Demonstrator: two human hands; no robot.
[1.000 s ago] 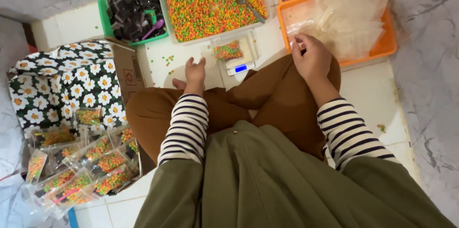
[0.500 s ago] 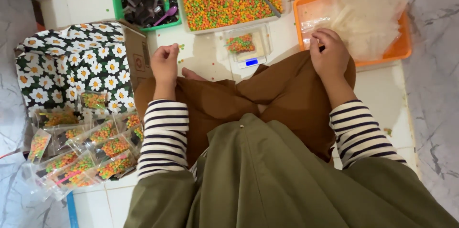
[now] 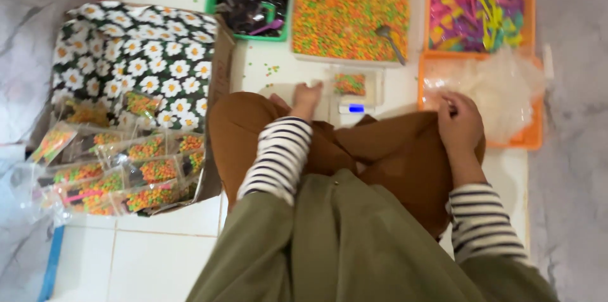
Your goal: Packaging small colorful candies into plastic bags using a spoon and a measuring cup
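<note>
My left hand rests on the white floor with loose fingers and nothing in it. It lies just left of a small scale that carries a little bag of orange and green pellets. My right hand lies on my brown-clad knee, its fingers pinched on the edge of a thin clear plastic bag from the pile in the orange tray. A large clear tub of orange and green pellets with a metal scoop stands beyond the scale.
A cardboard box lined with daisy-print cloth sits at left, holding several filled pellet packets. A green basket of dark wrappers and an orange tray of coloured plastic pieces stand at the back. Marble floor borders both sides.
My left hand has moved right, from beside the cardboard box to just next to the scale. My right hand stays on my knee at the clear bags. The view has shifted.
</note>
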